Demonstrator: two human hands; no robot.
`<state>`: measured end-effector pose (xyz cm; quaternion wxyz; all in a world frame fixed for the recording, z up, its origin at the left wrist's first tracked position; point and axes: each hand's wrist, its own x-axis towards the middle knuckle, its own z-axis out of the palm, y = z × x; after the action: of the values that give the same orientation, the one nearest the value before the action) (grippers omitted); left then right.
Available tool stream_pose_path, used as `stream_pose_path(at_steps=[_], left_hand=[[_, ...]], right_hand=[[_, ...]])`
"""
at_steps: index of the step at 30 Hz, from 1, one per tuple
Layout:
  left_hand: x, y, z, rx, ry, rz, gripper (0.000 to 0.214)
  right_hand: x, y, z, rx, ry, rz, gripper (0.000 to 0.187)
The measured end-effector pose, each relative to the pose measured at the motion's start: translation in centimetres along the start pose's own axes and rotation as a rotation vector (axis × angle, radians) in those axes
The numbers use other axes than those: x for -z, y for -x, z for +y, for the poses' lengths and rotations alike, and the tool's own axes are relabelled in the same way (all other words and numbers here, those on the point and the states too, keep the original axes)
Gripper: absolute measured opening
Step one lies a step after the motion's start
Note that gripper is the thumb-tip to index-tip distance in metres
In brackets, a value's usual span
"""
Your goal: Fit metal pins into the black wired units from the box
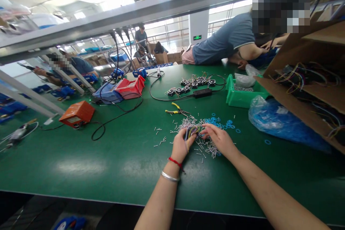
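My left hand (181,145) is closed around a small dark part with coloured wires (191,133); the fingers hide most of it. My right hand (219,139) is just right of it, fingers bent together toward the wires, and whatever the fingertips hold is too small to make out. Beneath and around both hands lies a loose pile of small metal screws or pins (211,149). Blue rings (229,125) are scattered on the right side of this pile. Pliers with yellow and black handles (178,109) lie just behind it.
Several small black fan-like units with wires (198,83) stand at the back beside a black power adapter (202,93). On the right are a green bin (238,97), a blue plastic bag (280,122) and a cardboard shelf (302,97). Red (130,88) and orange (77,114) boxes are left. A co-worker leans over opposite.
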<state>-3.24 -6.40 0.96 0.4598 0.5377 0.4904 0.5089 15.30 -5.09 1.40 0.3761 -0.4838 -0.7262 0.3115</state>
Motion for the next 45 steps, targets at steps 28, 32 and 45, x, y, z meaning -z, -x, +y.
stream_pose_path(at_steps=[28, 32, 45], left_hand=[[0.9, -0.2, 0.3, 0.487, 0.788, -0.403, 0.044], [0.8, 0.1, 0.5, 0.535, 0.776, -0.546, 0.047], [0.6, 0.4, 0.7, 0.515, 0.761, -0.573, 0.045]], right_hand=[[0.7, 0.1, -1.1, 0.046, 0.033, 0.023, 0.013], [0.1, 0.6, -1.9, 0.035, -0.074, 0.122, 0.014], [0.2, 0.7, -2.8, 0.174, 0.023, 0.117, 0.016]])
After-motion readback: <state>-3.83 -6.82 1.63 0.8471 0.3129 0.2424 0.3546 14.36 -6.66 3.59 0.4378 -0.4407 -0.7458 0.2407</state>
